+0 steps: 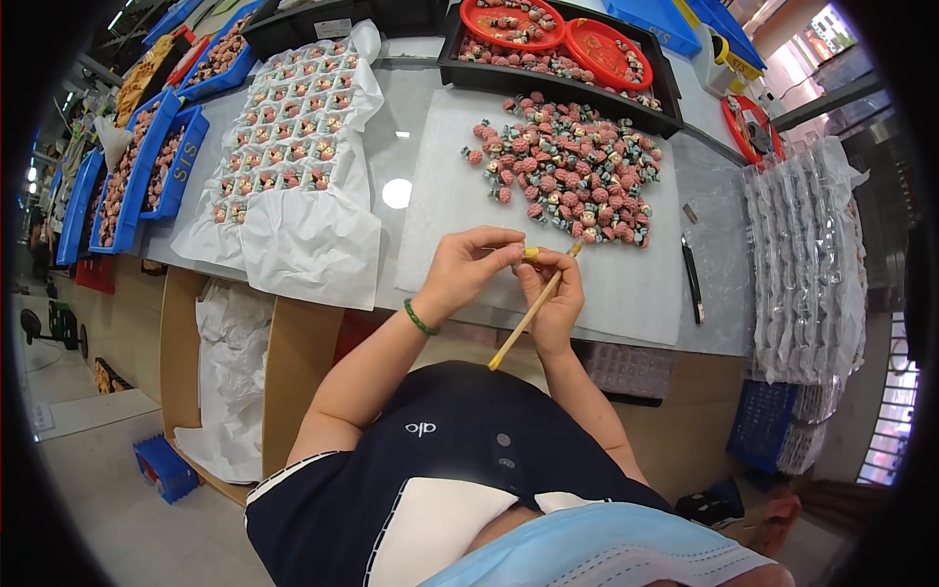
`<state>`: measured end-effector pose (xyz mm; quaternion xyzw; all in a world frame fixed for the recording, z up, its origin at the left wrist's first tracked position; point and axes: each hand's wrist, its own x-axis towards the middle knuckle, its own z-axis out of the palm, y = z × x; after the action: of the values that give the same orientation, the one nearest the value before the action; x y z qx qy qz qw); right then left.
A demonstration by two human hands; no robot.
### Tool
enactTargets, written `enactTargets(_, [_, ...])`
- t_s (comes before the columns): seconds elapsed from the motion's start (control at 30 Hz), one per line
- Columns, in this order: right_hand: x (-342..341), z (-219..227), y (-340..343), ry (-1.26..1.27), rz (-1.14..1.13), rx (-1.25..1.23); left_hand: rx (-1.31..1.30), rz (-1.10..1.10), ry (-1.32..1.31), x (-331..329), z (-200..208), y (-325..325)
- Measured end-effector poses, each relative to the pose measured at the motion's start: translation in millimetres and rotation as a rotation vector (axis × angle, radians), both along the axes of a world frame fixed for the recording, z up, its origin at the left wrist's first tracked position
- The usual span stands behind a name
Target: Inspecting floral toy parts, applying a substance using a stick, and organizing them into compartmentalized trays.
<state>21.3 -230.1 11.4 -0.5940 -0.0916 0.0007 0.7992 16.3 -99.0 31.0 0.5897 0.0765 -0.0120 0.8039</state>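
Observation:
In front of my chest, over the near edge of the white foam sheet, both hands meet at the fingertips. My left hand is closed in a pinch on something small, mostly hidden by the fingers. A bit of yellow shows between the two hands; whether it is a finger cover or part of the held piece I cannot tell. My right hand is closed, with a thin wooden stick with yellowish ends slanting through its fingers. Just beyond lies a pile of small pink-and-grey figurines.
At left, a white compartment tray holds figurines. Blue bins of pieces stand farther left. A black crate with red bowls is behind the pile. A black pen-like tool and stacked clear trays are at right.

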Motion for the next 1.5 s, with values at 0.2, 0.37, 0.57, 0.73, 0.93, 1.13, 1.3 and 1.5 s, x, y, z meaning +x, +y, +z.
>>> enactTargets(0.2, [-2.5,-9.8,3.4,0.097,0.041,-0.028,-0.269,0.068,0.164,-9.4,-14.3,6.5])
enactTargets(0.37, [-1.7,-21.3,6.0,0.098,0.067,-0.024,-0.371,0.074,0.22,-9.8,-27.8,12.5])
enactTargets(0.57, [-0.1,-35.3,4.1,0.08,0.095,-0.006,-0.433,0.026,0.273,-10.3,-39.5,11.3])
enactTargets(0.73, [-2.1,-38.8,2.2,0.075,0.052,-0.028,-0.477,0.01,0.217,-9.9,-46.3,8.1])
enactTargets(0.93, [-4.2,-40.3,3.8,-0.089,-0.027,-0.095,-0.503,0.001,0.221,-9.9,-40.8,6.0])
enactTargets(1.13, [-1.7,-34.2,4.4,-0.477,0.006,-0.412,-0.555,-0.01,0.199,-10.2,-47.1,13.9])
enactTargets(1.3, [-3.3,-32.0,3.1,-0.13,-0.03,-0.19,-0.553,0.006,0.245,-9.9,-44.4,20.2])
enactTargets(1.5, [9.6,-15.5,-10.5,-0.117,0.019,-0.297,-0.492,0.005,0.262,-7.6,-41.4,17.8])
